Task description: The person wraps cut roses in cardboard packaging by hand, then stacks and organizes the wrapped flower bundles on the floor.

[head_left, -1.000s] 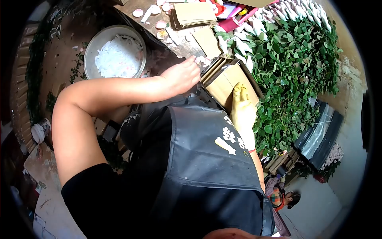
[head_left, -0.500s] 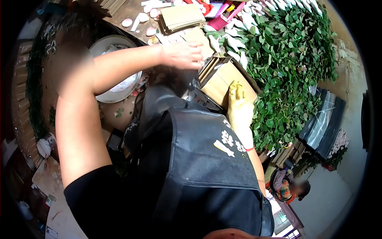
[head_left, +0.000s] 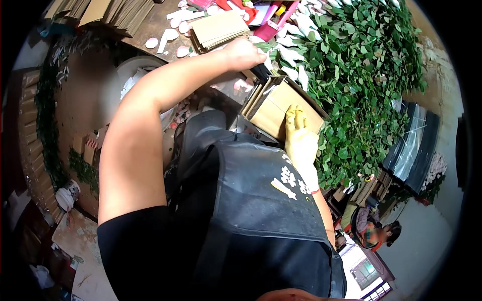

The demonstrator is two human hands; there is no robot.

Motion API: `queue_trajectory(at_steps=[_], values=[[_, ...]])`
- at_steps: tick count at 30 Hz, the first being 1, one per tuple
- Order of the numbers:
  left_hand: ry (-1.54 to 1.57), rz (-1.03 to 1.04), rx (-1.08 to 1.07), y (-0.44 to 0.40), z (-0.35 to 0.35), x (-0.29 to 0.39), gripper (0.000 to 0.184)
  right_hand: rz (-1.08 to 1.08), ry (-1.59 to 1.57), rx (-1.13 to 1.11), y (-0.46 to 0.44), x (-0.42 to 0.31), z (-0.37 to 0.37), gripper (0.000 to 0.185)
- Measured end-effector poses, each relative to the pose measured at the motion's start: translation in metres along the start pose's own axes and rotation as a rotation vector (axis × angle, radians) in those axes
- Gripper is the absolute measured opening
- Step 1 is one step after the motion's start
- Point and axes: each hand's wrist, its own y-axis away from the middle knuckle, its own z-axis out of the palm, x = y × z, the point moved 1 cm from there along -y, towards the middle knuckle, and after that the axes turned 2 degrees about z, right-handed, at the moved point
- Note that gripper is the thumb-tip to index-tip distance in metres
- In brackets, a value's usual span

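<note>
My left hand [head_left: 243,53] is bare and closed, its fingers curled at the top corner of a cardboard-lined holder. A black piece [head_left: 261,73] shows right under those fingers; its kind is unclear. My right hand [head_left: 300,138], in a yellow glove, rests with fingers stretched flat on the front brown cardboard sheet [head_left: 277,109]. That sheet leans tilted in a dark-edged holder [head_left: 307,95], with more sheets behind it. Just beyond lie white-wrapped flower heads [head_left: 288,52] with green leafy stems [head_left: 356,90].
A stack of cardboard sheets [head_left: 218,30] lies on the table among loose pink petals [head_left: 151,43]. Beside it is a pink container [head_left: 271,29]. More cardboard [head_left: 118,15] is piled at upper left. A round tub [head_left: 143,62] stands behind my left arm. Another person [head_left: 374,233] is at lower right.
My left hand has moved up and right, from spread fingers to closed beside the black piece. My right hand stays on the cardboard. The view has shifted slightly.
</note>
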Motion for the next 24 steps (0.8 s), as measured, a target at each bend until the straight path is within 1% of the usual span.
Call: queue_trajectory(at_steps=[1,2,3,4,6,7,8,10,12,13,14,15,16,17,18,19,20,21,22,23,24], values=[[0.018,0.006,0.045,0.0,0.009,-0.003,0.012,-0.009,-0.017,0.013,0.001,0.002,0.0,0.058],[0.012,0.039,0.157,0.005,0.015,-0.005,0.014,-0.013,-0.034,0.029,0.001,0.004,-0.001,0.058],[0.008,0.076,0.269,0.012,0.021,-0.007,0.016,0.02,-0.09,0.017,0.0,0.004,-0.006,0.052],[0.004,0.119,0.381,0.017,0.021,-0.008,0.018,0.037,-0.228,0.032,0.001,0.006,-0.02,0.05],[-0.003,0.154,0.655,0.033,0.015,0.001,0.015,0.079,-0.501,0.081,0.004,0.01,-0.051,0.045],[-0.037,0.001,0.584,0.047,0.013,0.007,0.02,0.102,-0.562,0.18,0.01,0.011,-0.058,0.04],[-0.071,-0.148,0.51,0.065,0.009,0.015,0.027,0.18,-0.581,0.143,0.018,0.006,-0.069,0.048],[0.146,-0.287,0.458,0.094,-0.023,0.032,0.043,0.224,-0.919,0.018,0.025,0.004,-0.075,0.07],[0.567,-0.513,0.386,0.103,-0.038,0.07,0.068,0.187,-1.066,-0.133,0.016,-0.001,-0.085,0.095],[0.829,-0.489,0.306,0.103,-0.06,0.094,0.08,0.134,-1.114,-0.19,0.011,-0.002,-0.088,0.108],[1.087,-0.465,0.212,0.1,-0.081,0.119,0.094,0.074,-1.189,-0.103,0.008,-0.005,-0.082,0.109],[1.252,-0.313,0.195,0.097,-0.081,0.15,0.106,0.01,-1.256,-0.012,0.006,-0.01,-0.069,0.109],[1.147,-0.149,0.201,0.092,-0.081,0.159,0.115,-0.055,-1.318,0.083,0.008,-0.012,-0.057,0.11],[1.046,0.01,0.222,0.088,-0.082,0.168,0.125,-0.023,-1.332,0.051,0.016,-0.009,-0.046,0.108],[0.674,0.174,0.283,0.077,-0.085,0.166,0.13,0.044,-1.271,0.111,0.022,0.001,-0.054,0.098],[0.618,0.219,0.245,0.065,-0.088,0.161,0.134,0.134,-1.327,0.099,0.03,0.006,-0.051,0.093],[0.633,0.269,0.282,0.053,-0.093,0.158,0.121,0.225,-1.386,0.086,0.04,0.011,-0.047,0.088],[0.55,0.384,0.249,0.036,-0.082,0.15,0.114,0.384,-1.455,0.137,0.053,0.014,-0.03,0.078],[0.468,0.497,0.216,0.019,-0.067,0.144,0.107,0.549,-1.572,0.142,0.065,0.02,-0.007,0.072],[0.351,0.505,0.176,0.005,-0.061,0.143,0.102,0.721,-1.69,0.171,0.077,0.026,0.016,0.067],[0.308,0.542,0.147,-0.004,-0.063,0.145,0.105,0.758,-1.793,0.356,0.085,0.032,0.05,0.059]])
